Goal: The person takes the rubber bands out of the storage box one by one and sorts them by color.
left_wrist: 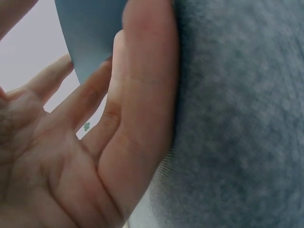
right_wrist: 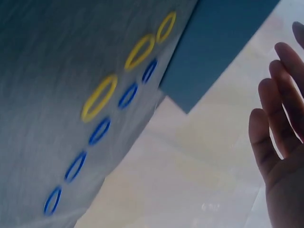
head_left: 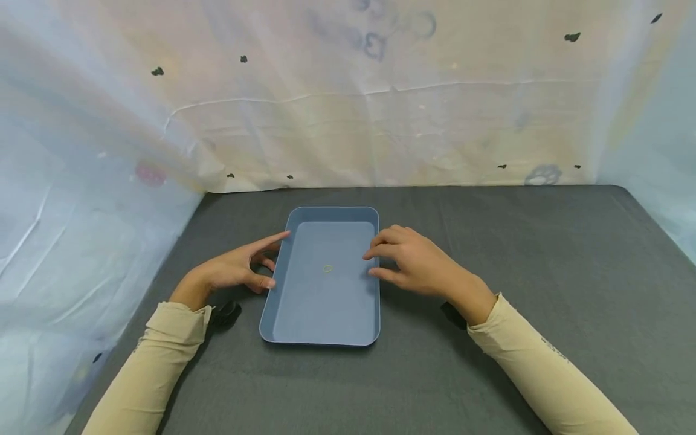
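A shallow blue-grey tray (head_left: 326, 308) lies on the dark cloth, with a thin yellow ring (head_left: 328, 269) inside it. My left hand (head_left: 234, 267) is at the tray's left side, index fingertip and thumb spread along the rim. In the left wrist view the fingers (left_wrist: 147, 85) reach up to the tray wall (left_wrist: 92, 35), partly hiding it. Over the tray's right rim hovers my right hand (head_left: 415, 261), fingers loosely bent and nothing visible in them. The right wrist view shows its fingers (right_wrist: 275, 114) apart from the tray (right_wrist: 213, 52).
In the right wrist view, several yellow rings (right_wrist: 114, 85) and blue rings (right_wrist: 75, 166) lie in rows on the cloth beside the tray. Dark grey cloth (head_left: 516, 254) covers the table. A pale patterned curtain (head_left: 337, 133) hangs behind and at both sides.
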Demonstrator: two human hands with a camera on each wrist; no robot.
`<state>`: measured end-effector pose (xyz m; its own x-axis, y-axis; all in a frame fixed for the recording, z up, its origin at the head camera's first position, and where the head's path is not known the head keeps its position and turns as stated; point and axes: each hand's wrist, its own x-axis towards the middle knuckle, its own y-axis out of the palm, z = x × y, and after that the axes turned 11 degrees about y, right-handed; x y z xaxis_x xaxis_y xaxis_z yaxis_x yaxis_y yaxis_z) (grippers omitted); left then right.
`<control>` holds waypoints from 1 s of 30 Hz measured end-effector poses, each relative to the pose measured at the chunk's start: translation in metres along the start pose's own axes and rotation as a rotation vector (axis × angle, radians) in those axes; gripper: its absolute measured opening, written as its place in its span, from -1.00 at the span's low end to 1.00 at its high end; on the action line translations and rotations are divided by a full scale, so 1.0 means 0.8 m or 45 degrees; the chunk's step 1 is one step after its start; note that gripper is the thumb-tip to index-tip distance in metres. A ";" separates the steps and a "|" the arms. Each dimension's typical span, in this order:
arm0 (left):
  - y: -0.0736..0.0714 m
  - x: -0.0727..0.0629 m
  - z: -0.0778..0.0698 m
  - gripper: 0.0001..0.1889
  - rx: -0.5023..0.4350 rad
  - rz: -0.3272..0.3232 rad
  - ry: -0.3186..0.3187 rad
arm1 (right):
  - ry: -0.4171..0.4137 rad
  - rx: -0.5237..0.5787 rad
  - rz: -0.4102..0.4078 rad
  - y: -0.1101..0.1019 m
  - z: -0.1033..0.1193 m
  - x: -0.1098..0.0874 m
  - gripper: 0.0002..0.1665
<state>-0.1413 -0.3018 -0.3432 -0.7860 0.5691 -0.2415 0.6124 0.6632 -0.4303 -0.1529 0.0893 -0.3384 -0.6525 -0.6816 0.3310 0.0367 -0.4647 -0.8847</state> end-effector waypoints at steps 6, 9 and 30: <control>0.000 0.000 0.000 0.12 -0.029 0.028 0.001 | -0.021 0.012 0.028 0.012 0.014 0.010 -0.74; 0.000 0.000 0.001 0.10 -0.032 0.045 0.009 | -0.017 0.018 0.047 0.017 0.018 0.015 -0.74; 0.005 -0.001 -0.014 0.14 -0.020 0.014 -0.049 | 0.071 0.029 0.133 0.048 0.042 0.056 -0.79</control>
<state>-0.1370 -0.2942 -0.3346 -0.7816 0.5577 -0.2796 0.6222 0.6646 -0.4136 -0.1552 0.0218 -0.3466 -0.6855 -0.6948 0.2176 0.1239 -0.4058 -0.9055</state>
